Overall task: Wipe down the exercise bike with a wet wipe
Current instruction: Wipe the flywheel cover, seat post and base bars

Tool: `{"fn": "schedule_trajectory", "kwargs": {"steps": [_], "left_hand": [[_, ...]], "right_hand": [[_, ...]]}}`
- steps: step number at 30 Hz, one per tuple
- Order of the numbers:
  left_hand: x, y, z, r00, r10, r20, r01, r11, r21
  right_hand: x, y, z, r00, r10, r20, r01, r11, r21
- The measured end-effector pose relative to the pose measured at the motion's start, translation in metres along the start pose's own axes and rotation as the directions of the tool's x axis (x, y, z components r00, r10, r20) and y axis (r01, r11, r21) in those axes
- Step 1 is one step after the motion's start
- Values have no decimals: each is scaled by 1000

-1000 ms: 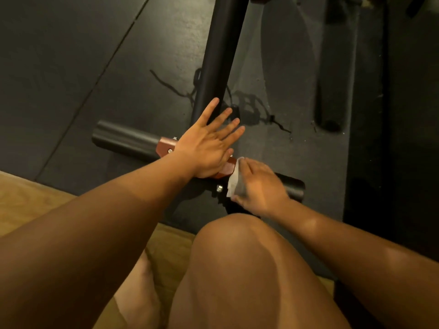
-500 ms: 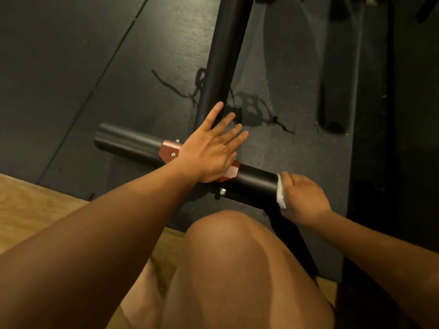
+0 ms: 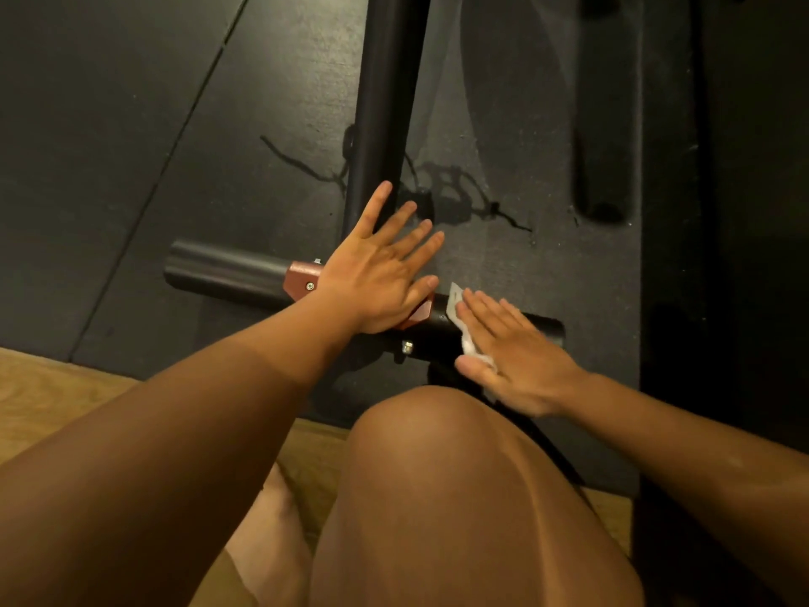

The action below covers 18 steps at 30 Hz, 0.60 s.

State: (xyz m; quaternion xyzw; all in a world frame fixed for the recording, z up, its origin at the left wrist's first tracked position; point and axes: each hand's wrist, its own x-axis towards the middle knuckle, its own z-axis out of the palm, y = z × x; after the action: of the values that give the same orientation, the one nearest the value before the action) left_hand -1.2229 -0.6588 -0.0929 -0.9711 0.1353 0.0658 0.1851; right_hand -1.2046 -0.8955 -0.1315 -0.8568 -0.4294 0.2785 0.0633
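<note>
The exercise bike's black base bar (image 3: 219, 267) lies across the dark floor mat, joined by a red bracket (image 3: 300, 278) to a black upright tube (image 3: 385, 94). My left hand (image 3: 381, 273) rests flat on the bracket with fingers spread and straight. My right hand (image 3: 512, 357) lies flat on the right stretch of the bar and presses a white wet wipe (image 3: 455, 306) against it. Most of the wipe is hidden under the palm; its edges show by the fingertips and the thumb.
A bolt (image 3: 407, 347) sticks out under the bar near the bracket. My bare knee (image 3: 437, 453) is raised just in front of the bar. Wooden floor (image 3: 52, 396) borders the dark mat (image 3: 131, 124) on the near side. Another dark bar (image 3: 606, 124) lies at the back right.
My right hand slid out to the bar's right end with the wipe, then came back left toward the bracket and now lies flat. My left hand has stayed on the bracket.
</note>
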Motion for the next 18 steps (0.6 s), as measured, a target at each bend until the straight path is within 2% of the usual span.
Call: {"fn": "schedule_trajectory", "kwargs": {"steps": [3,6,8,10,13,15,17,18], "left_hand": [[0,0,-1,1000,-2,-5,2,1000,-6],[0,0,-2,1000,0,2,0,1000,-8],[1,0,-1,1000,-4,4,4,1000,0],[1,0,-2,1000,-2,11,2,1000,1],[0,0,0,1000,-10,10,10,1000,7],[0,0,1,1000,-7,4,7,1000,17],[1,1,2,1000,-7,-7,7,1000,11],[1,0,1,1000,-7,-10,7,1000,2]], "right_hand": [[3,16,-20,992,50,119,-69,984,165],[24,5,-31,979,141,148,-183,925,332],[40,-14,-26,969,212,124,-238,936,261],[44,-32,-10,969,247,23,-248,968,45],[26,-37,8,990,138,1,-137,984,-113],[15,-28,-4,997,59,39,-59,998,-12],[12,-17,-22,991,48,124,-69,983,170],[14,-10,-28,988,52,146,-82,976,203]]}}
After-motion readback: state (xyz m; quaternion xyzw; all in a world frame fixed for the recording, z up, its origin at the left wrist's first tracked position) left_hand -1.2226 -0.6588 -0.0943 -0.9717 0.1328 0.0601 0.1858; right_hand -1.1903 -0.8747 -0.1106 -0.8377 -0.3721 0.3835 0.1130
